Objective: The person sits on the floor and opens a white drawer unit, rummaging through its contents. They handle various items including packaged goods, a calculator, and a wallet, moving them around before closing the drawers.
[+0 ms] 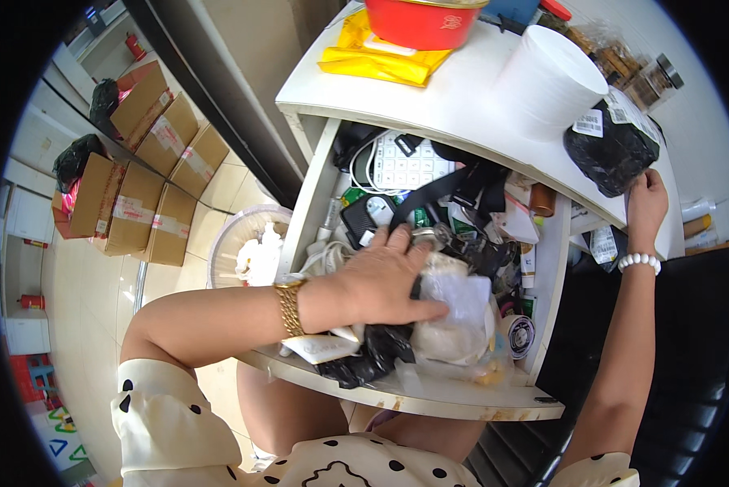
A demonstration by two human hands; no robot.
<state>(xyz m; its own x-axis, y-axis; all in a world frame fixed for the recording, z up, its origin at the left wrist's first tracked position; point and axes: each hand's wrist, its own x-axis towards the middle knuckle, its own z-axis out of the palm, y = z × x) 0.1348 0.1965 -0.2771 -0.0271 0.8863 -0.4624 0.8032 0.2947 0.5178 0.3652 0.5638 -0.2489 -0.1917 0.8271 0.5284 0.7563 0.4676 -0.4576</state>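
Note:
My left hand (370, 289) reaches into a pulled-out white drawer (550, 347) full of small items, fingers spread and palm down. Its thumb lies over a whitish bundle in clear plastic (459, 310). Beyond the fingertips are a black strap (434, 190), a dark-cased device (359, 222) and a white calculator (395, 167). A crumpled black plastic bag (386, 356) is below the palm. At the desktop's right edge, my right hand (648, 204) has bent fingers against the lower corner of a black plastic parcel (611, 152). Whether it grips the parcel is unclear.
On the white desktop (480, 91) stand a white roll (550, 79) and a red container (425, 24) on a yellow packet (383, 64). Left of the drawer is a lined waste bin (221, 243). Cardboard boxes (136, 207) sit farther left; a black seat (693, 341) is at right.

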